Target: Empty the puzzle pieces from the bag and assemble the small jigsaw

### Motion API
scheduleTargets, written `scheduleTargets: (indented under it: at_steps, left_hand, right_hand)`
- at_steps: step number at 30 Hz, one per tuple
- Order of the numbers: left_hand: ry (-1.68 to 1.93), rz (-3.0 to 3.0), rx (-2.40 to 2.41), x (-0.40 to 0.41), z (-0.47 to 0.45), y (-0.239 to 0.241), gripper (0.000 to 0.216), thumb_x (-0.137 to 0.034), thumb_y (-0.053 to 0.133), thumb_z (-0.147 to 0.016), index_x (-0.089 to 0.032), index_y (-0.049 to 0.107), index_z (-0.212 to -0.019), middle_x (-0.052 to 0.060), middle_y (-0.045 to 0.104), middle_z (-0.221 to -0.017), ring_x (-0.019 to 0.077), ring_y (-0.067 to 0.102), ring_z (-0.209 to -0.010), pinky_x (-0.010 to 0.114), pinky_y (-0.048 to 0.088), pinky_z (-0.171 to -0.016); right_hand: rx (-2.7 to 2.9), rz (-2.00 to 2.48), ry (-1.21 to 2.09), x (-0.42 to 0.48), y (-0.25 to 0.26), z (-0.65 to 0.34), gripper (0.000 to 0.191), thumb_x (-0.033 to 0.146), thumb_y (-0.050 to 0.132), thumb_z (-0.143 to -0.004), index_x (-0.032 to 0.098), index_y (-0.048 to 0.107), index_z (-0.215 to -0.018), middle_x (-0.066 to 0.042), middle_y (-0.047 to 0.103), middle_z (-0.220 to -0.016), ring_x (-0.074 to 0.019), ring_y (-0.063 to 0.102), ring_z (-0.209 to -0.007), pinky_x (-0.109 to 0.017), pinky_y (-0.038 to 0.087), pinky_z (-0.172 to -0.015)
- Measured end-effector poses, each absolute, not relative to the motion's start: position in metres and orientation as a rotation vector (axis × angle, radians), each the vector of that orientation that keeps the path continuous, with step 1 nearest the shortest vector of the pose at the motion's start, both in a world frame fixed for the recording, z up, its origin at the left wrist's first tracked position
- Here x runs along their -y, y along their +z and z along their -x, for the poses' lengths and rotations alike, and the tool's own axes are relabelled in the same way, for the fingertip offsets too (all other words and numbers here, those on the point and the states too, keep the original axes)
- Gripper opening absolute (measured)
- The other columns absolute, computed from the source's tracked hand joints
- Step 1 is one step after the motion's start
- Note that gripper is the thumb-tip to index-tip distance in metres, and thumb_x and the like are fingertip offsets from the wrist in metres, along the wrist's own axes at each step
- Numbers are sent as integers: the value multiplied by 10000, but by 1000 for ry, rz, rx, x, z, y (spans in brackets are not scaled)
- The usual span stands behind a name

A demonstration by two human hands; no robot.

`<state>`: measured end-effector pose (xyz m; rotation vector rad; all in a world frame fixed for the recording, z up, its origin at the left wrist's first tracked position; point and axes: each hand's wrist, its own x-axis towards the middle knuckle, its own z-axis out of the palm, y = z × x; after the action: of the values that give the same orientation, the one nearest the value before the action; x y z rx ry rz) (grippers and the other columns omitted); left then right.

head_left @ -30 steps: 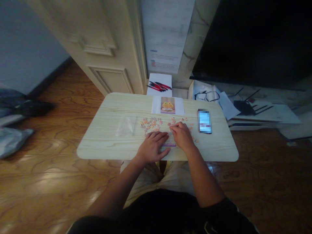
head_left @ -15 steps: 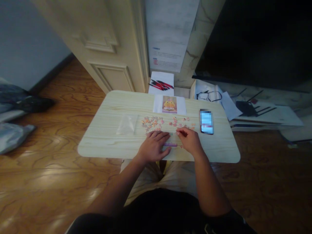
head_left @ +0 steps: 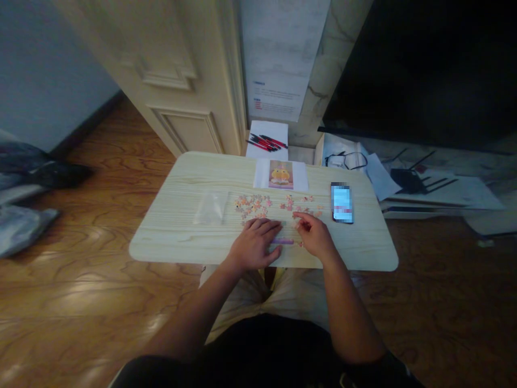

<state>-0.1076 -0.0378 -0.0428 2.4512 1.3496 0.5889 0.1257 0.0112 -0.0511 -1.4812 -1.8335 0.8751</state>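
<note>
Small pink and orange puzzle pieces (head_left: pixel 253 205) lie scattered across the middle of a pale wooden table (head_left: pixel 181 231). My left hand (head_left: pixel 253 246) rests flat on the table, fingers stretched over a short joined strip of purple pieces (head_left: pixel 283 241). My right hand (head_left: pixel 314 235) hovers just to the right of it, fingers curled in a pinch near loose pieces (head_left: pixel 301 203); whatever it pinches is too small to make out. A reference picture (head_left: pixel 281 174) of a yellow figure lies on white paper at the table's far edge.
A clear plastic bag (head_left: pixel 210 208) lies left of the pieces. A phone (head_left: pixel 342 202) with a lit screen sits at the right. Behind the table are red and black pens (head_left: pixel 267 141), glasses (head_left: pixel 346 159), papers and a black router (head_left: pixel 407 180). Wooden floor surrounds the table.
My right hand has drawn back from over the strip, moved a little right and turned into a pinch. My left hand has stayed flat in place.
</note>
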Motion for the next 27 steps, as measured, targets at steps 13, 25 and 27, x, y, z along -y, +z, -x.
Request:
scheduleTargets:
  at_steps: [13, 25, 27]
  left_hand:
    - [576, -2457, -1360, 38, 107, -41, 568, -476, 599, -919, -204, 607, -1417, 91, 621, -1436, 328, 524, -1308, 524, 385, -1131]
    - [593, -2438, -1376, 39, 106, -39, 565, -456, 624, -899, -240, 608, -1420, 79, 624, -1433, 325, 537, -1294, 526, 390, -1122]
    - [586, -2442, -1376, 39, 107, -39, 568, -454, 622, -900, -235, 605, -1424, 83, 623, -1433, 323, 535, -1297, 523, 389, -1125]
  right_hand:
    - [1841, 1520, 902, -4, -46, -120, 289, 246, 592, -918, 258, 718, -1178, -14, 770, -897, -192, 715, -822, -336, 563, -813]
    - [1753, 1560, 972, -3, -48, -118, 84, 320, 634, -909, 250, 649, -952, -1, 761, -839, -191, 722, -771, -304, 544, -709]
    - [1783, 1583, 926, -3, -46, -117, 83, 327, 640, -907, 248, 664, -917, 0, 754, -824, -186, 710, -755, -297, 527, -701]
